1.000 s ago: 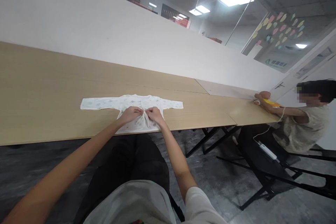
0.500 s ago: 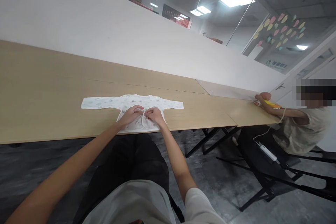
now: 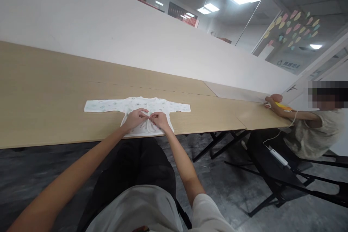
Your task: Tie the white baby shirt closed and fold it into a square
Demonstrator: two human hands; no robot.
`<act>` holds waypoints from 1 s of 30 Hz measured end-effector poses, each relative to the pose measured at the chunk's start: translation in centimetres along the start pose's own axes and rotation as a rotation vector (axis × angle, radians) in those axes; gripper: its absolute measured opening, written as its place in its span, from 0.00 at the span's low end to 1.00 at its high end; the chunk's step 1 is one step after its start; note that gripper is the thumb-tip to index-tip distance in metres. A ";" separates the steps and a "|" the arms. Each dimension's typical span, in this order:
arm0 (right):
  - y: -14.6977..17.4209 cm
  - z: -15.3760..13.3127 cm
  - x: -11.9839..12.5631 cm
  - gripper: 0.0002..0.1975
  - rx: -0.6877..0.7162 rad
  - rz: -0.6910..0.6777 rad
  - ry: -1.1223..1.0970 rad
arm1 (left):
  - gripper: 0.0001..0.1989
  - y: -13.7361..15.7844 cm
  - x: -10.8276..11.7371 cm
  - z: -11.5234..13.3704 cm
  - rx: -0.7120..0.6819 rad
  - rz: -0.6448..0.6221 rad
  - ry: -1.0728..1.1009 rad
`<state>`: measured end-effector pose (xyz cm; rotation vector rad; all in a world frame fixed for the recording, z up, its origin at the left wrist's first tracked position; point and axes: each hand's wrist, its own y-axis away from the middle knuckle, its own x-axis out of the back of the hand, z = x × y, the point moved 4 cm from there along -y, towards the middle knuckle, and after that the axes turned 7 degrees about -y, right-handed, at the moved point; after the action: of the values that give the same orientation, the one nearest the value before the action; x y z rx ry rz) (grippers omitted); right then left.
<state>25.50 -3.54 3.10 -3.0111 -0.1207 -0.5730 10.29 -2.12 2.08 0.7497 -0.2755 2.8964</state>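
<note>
A small white baby shirt [image 3: 160, 106] with a faint print lies spread on the wooden table [image 3: 54, 123], both sleeves stretched out sideways. Its lower hem reaches the table's front edge. Over the shirt's front opening, my left hand [image 3: 136, 119] pinches the fabric edge with thumb and fingers. My right hand [image 3: 160, 119] pinches the same edge just to the right, and the fingertips of both hands nearly touch. Whatever fastener may sit between them is too small to make out.
A white partition [image 3: 114, 40] with glass on top runs behind the table. At the far right sits another person [image 3: 315, 127] with hands on a doll [image 3: 276, 98]. A black folding chair [image 3: 274, 163] holds a white power strip [image 3: 277, 156] with a cable.
Both hands stay pinched at the shirt's front, with the fingertips a touch closer together. The lower right corner of the shirt has shifted slightly. The camera view has moved a little.
</note>
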 end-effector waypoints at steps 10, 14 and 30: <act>-0.2 0.9 -0.3 0.08 -0.041 0.104 0.096 | 0.17 -0.1 -0.2 0.0 -0.084 0.025 -0.205; -0.4 1.0 -0.4 0.09 -0.039 0.114 0.136 | 0.16 -0.1 -0.2 0.3 -0.123 0.015 -0.243; -0.5 1.3 -0.4 0.09 -0.056 0.130 0.079 | 0.13 -0.2 -0.4 0.6 -0.189 0.019 -0.263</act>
<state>25.55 -2.95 1.74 -3.0159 0.0963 -0.6914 10.94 -2.06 2.41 1.0960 -0.5776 2.7341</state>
